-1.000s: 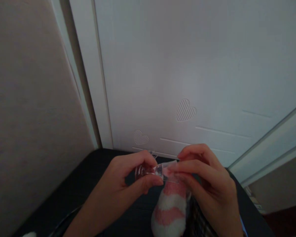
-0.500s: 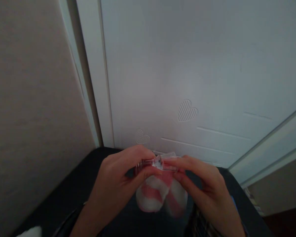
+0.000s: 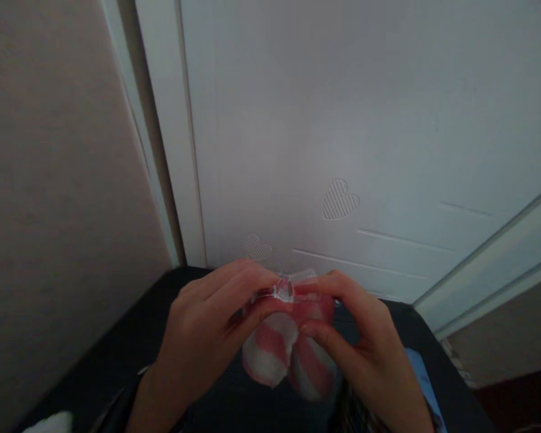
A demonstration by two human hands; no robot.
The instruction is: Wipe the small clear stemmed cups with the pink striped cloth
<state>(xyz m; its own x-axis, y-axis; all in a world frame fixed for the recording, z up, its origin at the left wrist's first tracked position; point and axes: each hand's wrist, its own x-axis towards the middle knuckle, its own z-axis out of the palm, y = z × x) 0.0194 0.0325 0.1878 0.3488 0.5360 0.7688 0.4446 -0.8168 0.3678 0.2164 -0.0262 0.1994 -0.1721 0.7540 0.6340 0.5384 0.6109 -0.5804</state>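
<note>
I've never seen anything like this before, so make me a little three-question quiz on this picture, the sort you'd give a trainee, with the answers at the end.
1. True or false: the left hand and the right hand both have fingers at the clear plastic piece.

2. What colours are on the striped thing just below the fingers?
A) green and yellow
B) pink and white
C) blue and black

3. Which of the two hands is nearer to the light blue flat item?

Key:
1. True.
2. B.
3. The right hand; the item shows just beside it.
</note>
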